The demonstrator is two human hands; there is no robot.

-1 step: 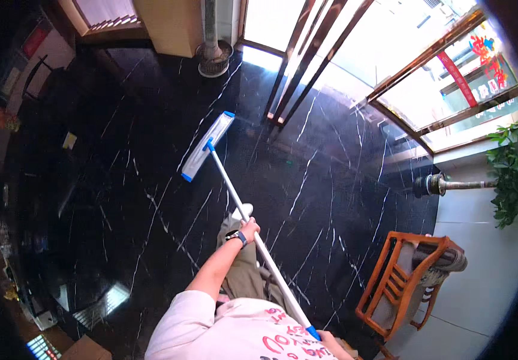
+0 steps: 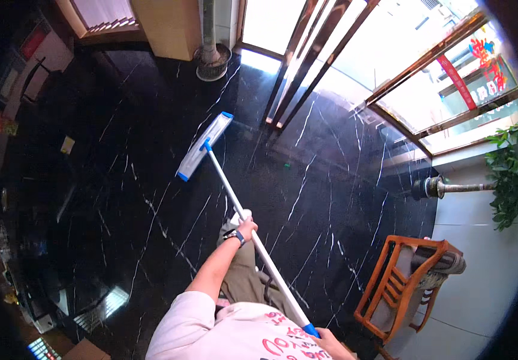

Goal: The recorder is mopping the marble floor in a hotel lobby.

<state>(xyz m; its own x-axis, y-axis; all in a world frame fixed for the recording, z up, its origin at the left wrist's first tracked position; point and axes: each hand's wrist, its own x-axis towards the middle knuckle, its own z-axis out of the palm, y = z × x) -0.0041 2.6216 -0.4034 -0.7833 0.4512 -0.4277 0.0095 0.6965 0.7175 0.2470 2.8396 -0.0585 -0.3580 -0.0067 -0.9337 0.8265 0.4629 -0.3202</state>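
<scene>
A flat mop (image 2: 274, 273) with a long white pole slants across the view. Its wide head (image 2: 218, 129), pale with blue end caps, lies on the black floor ahead of me. My left hand (image 2: 246, 229), a dark watch on its wrist, is closed around the pole about midway along. At the pole's blue top end, close to my body, my right hand (image 2: 330, 344) grips the mop; some of its fingers are hidden. My shoe shows just beyond the left hand.
Dark marble floor (image 2: 169, 204) with white veins spreads around me. On the right stands a wooden chair (image 2: 391, 282) with things on its seat. Potted plants stand at the far wall (image 2: 212, 66) and the right wall (image 2: 433, 188). Glass doors with tall handles (image 2: 307, 66) are ahead right.
The mop head sits very slightly further left and nearer in the picture. Both hands keep their places on the pole.
</scene>
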